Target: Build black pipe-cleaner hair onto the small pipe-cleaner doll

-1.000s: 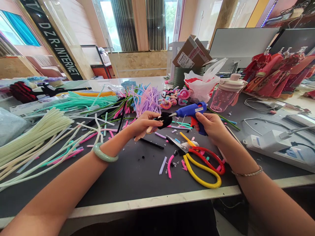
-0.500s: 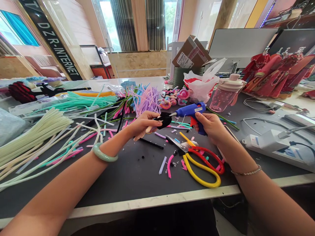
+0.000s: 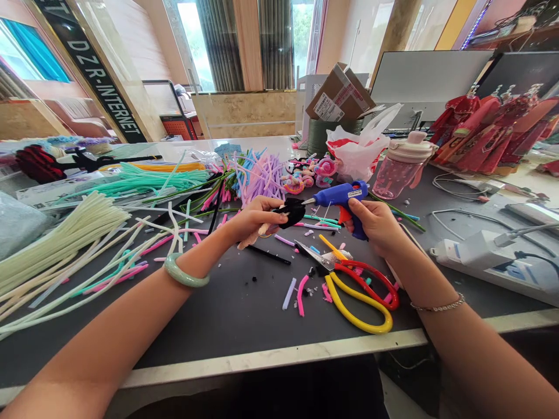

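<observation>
My left hand (image 3: 255,221) is closed around a small black fuzzy piece (image 3: 293,210), held above the dark tabletop (image 3: 227,314). A green bangle sits on that wrist. My right hand (image 3: 378,226) grips a blue hot glue gun (image 3: 339,196) by its handle, a finger by the red trigger. The gun's metal nozzle points left and touches the black piece. Just below the hands lie scissors with yellow handles (image 3: 356,301) and scissors with red handles (image 3: 376,279), their blades pointing up-left.
Pipe cleaners in cream (image 3: 56,244), mint (image 3: 144,180), lilac (image 3: 262,174) and pink cover the left and middle. Short cut bits lie near the scissors. A pink bottle (image 3: 404,164), white plastic bag (image 3: 358,148), cardboard box (image 3: 340,93), power strip (image 3: 484,256) and cables stand at right.
</observation>
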A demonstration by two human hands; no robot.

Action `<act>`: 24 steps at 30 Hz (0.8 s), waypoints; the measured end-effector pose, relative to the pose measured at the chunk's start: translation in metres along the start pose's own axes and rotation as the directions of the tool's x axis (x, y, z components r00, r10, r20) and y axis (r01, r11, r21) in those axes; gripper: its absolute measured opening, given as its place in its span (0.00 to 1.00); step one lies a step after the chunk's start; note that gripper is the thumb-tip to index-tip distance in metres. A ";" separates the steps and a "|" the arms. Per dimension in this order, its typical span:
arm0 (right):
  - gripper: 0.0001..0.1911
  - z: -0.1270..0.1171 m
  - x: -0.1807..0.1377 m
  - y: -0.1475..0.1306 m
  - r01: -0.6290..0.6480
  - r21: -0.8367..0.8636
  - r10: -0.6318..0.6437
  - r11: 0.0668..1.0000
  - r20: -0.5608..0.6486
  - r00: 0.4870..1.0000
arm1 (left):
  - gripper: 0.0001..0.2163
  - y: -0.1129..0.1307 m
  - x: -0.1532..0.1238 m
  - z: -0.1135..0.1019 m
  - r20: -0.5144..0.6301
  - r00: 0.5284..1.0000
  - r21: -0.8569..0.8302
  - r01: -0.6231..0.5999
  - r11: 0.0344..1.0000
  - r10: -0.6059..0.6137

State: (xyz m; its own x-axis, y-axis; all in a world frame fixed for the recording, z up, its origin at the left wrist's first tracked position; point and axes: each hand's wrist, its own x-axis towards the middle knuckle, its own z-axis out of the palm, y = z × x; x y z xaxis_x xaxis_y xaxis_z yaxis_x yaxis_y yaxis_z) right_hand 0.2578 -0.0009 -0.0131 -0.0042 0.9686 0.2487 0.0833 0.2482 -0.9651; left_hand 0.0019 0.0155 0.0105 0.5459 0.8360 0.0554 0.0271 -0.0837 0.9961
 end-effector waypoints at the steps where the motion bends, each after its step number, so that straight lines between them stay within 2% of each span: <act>1: 0.31 0.000 0.000 0.001 0.003 0.002 -0.003 1.000 -0.001 1.000 | 0.10 0.001 0.000 0.001 -0.003 1.000 -0.006 0.002 1.000 -0.002; 9: 0.32 -0.003 0.001 0.001 -0.028 0.078 0.029 0.997 -0.013 0.999 | 0.09 0.011 -0.004 0.006 -0.009 1.000 -0.043 0.014 0.999 -0.015; 16: 0.32 0.000 -0.002 -0.004 -0.072 0.130 0.076 0.989 -0.022 0.997 | 0.09 0.008 -0.003 0.006 0.028 1.000 -0.038 0.009 0.999 -0.008; 24: 0.31 0.001 -0.003 -0.004 -0.064 0.098 0.058 0.993 0.059 0.997 | 0.08 0.005 -0.001 0.004 0.075 0.997 0.028 -0.016 0.999 0.014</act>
State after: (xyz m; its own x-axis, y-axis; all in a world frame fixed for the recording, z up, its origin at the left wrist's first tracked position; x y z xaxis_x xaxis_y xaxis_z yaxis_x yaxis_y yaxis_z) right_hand 0.2569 -0.0045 -0.0103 -0.0580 0.9807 0.1869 -0.0147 0.1864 -0.9824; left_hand 0.0047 0.0122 0.0154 0.6077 0.7916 0.0637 0.0419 -0.1120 0.9928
